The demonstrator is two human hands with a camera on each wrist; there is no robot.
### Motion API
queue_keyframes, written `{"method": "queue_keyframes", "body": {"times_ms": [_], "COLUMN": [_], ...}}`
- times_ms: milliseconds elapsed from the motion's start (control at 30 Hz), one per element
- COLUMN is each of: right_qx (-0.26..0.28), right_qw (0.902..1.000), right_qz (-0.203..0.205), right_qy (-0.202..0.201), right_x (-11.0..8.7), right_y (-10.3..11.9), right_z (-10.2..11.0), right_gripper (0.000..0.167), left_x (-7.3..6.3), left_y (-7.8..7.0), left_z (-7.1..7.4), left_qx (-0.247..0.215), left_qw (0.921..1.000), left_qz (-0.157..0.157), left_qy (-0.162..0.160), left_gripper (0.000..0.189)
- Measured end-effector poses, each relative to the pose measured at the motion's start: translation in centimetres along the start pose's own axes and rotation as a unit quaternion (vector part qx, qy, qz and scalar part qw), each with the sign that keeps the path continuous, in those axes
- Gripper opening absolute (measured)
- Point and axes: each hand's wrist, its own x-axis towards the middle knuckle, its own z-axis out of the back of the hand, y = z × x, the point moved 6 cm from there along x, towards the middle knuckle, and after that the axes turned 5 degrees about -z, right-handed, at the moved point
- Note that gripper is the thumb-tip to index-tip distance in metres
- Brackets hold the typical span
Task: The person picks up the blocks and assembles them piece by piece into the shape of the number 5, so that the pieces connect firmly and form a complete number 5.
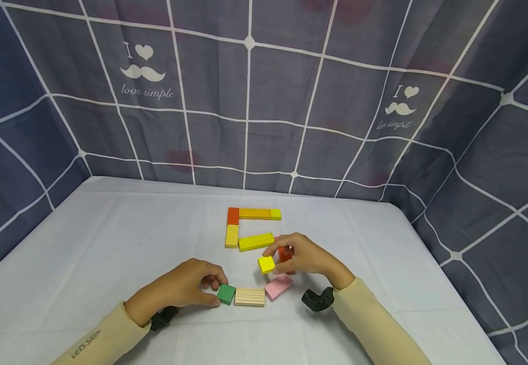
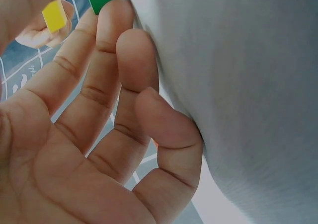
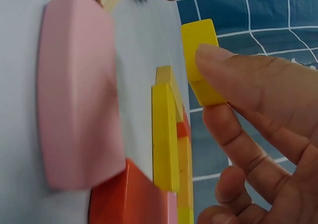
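Between thumb and forefinger my right hand (image 1: pixel 307 257) pinches a small yellow block (image 1: pixel 266 264), lifted off the table; the right wrist view shows the thumb across its face. Low on the table, my left hand (image 1: pixel 182 285) has thumb and fingertips around a green block (image 1: pixel 226 294), which sits at the left end of a row. Beside it lies a ribbed natural-wood block (image 1: pixel 249 297), then a tilted pink block (image 1: pixel 279 287). A red block (image 1: pixel 285 259) lies partly hidden behind the right hand, and a long yellow block (image 1: pixel 256 242) lies just beyond.
Farther back, a red-orange block (image 1: pixel 233 216), an orange bar (image 1: pixel 254 214), a yellow-green block (image 1: pixel 275 214) and a pale yellow block (image 1: pixel 232 236) form a corner. White cloth (image 1: pixel 131 228) covers the table. Dark checked curtains (image 1: pixel 218 76) enclose the back and sides.
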Motion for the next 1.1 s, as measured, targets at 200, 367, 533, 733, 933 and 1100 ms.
{"method": "queue_keyframes", "body": {"times_ms": [200,367,533,733,933,1100], "right_qx": [-0.011,-0.027,-0.034,-0.047,-0.049,-0.06], "right_qw": [0.9996,0.9988,0.9976,0.9962,0.995,0.9944], "right_qz": [-0.02,-0.033,-0.053,-0.064,-0.071,-0.066], "right_qy": [0.018,0.025,0.029,0.035,0.051,0.056], "right_x": [1.5,2.6,3.5,4.5,5.3,5.5], "right_y": [0.6,1.1,1.2,1.5,1.8,2.3], "right_z": [-0.7,-1.5,-2.3,-2.9,-3.6,-4.1], "right_gripper": [0.031,0.031,0.029,0.028,0.027,0.026], "left_x": [-0.1,-0.1,0.0,-0.1,-0.1,0.0], "left_y": [-0.2,-0.1,0.0,-0.1,0.0,-0.1], "left_z": [0.1,0.2,0.1,0.1,0.2,0.1], "left_qx": [-0.001,0.001,0.0,-0.003,-0.001,-0.003], "left_qw": [1.0,0.9999,0.9998,0.9996,0.9995,0.9996], "left_qz": [-0.01,-0.016,-0.022,-0.028,-0.03,-0.028], "left_qy": [-0.001,-0.003,-0.004,-0.006,-0.008,-0.006], "left_gripper": [0.028,0.028,0.028,0.028,0.029,0.028]}}
